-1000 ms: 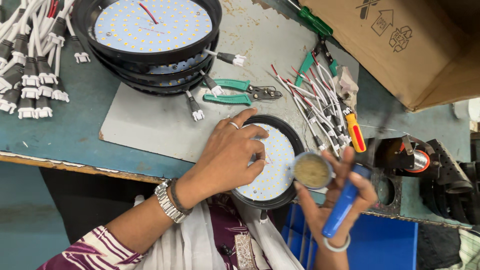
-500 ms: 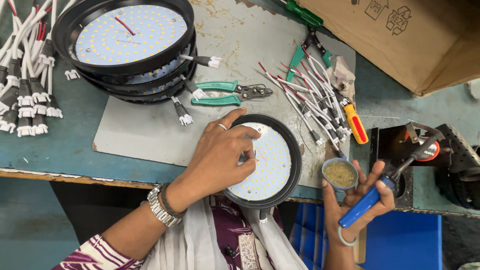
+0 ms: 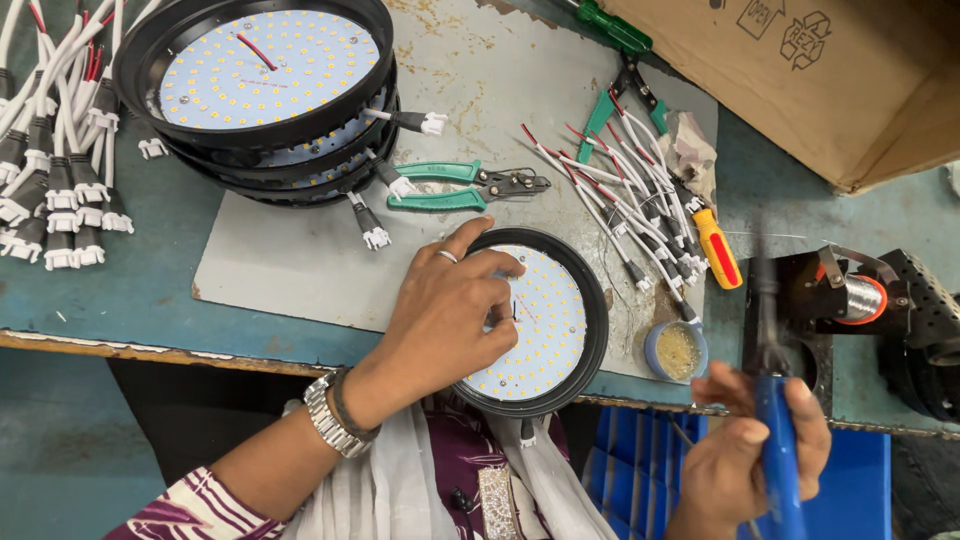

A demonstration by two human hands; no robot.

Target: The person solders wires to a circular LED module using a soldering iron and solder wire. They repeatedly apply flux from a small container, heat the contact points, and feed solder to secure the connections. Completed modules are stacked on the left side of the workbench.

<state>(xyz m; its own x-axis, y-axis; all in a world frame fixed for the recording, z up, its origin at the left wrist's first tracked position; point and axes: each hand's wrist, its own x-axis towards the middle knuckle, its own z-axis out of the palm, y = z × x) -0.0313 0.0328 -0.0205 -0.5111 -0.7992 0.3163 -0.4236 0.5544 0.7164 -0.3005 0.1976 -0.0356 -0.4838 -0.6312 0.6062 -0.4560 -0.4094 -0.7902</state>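
on the blue workbench our left hand rests, fingers curled, on the round led lamp at the table's near edge. our right hand grips a blue-handled soldering iron beside the small flux tin.

The left hand lies palm down, fingers curled, ringed index finger stretched forward, a metal watch on its wrist. The right hand is fisted, thumb uppermost.

Lamp assembly workshop, stacked LED lamps, pliers, wire leads, worn workbench
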